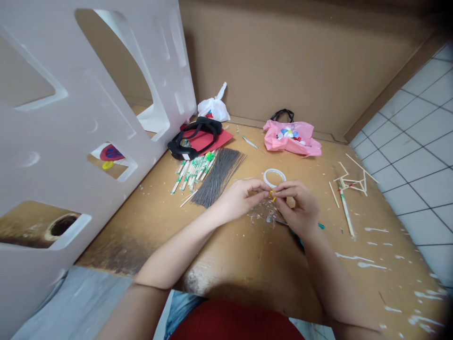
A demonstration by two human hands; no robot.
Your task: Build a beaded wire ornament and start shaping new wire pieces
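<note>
Between the fingertips of both hands is a small yellow piece (272, 195), too small to make out its kind. My left hand (244, 198) pinches it from the left, and my right hand (299, 203) pinches it from the right. Beneath the hands lies a heap of clear plastic scraps (266, 213). Just beyond the fingers rests a white roll of tape (274, 177). A tool with green handles (296, 238) lies partly hidden under my right hand and forearm.
Thin grey wires (221, 177), wrapped chopsticks (193, 174), a black strap headset (194, 137) and red paper (222, 140) lie left. A pink bag (292, 137) with bottle caps is behind. A stick frame (354, 183) stands right. A white plastic panel (95, 118) rises on the left.
</note>
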